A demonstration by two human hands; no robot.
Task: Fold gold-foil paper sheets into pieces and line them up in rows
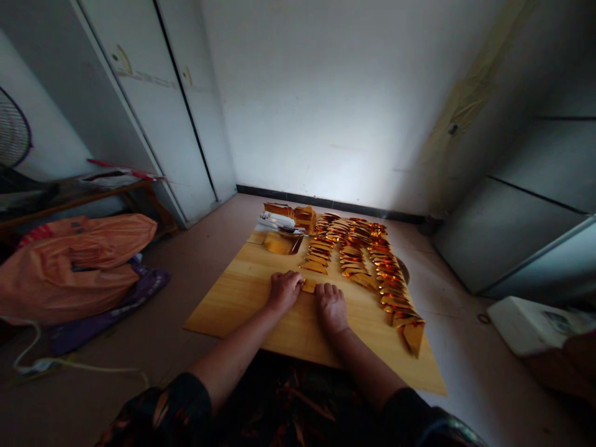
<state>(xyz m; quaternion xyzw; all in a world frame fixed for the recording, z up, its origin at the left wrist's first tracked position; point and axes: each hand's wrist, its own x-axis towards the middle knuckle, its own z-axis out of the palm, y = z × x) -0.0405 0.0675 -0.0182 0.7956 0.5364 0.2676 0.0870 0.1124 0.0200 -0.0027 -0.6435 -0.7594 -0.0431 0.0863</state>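
Observation:
My left hand (284,289) and my right hand (331,305) press down side by side on a small gold paper piece (308,286) lying on a wooden board (237,298). Only a corner of the gold piece shows between the fingers. Beyond the hands, rows of folded gold paper pieces (367,257) lie overlapping in several lines across the board, reaching its right edge. A stack of flat gold sheets (280,243) rests at the board's far left, with a scissors-like metal tool (282,226) beside it.
An orange plastic bag (74,264) and a purple cloth (116,304) lie on the floor to the left. A low wooden shelf (79,198) stands by white cabinet doors (153,112). A white box (531,324) sits at the right. A fan (13,133) is at far left.

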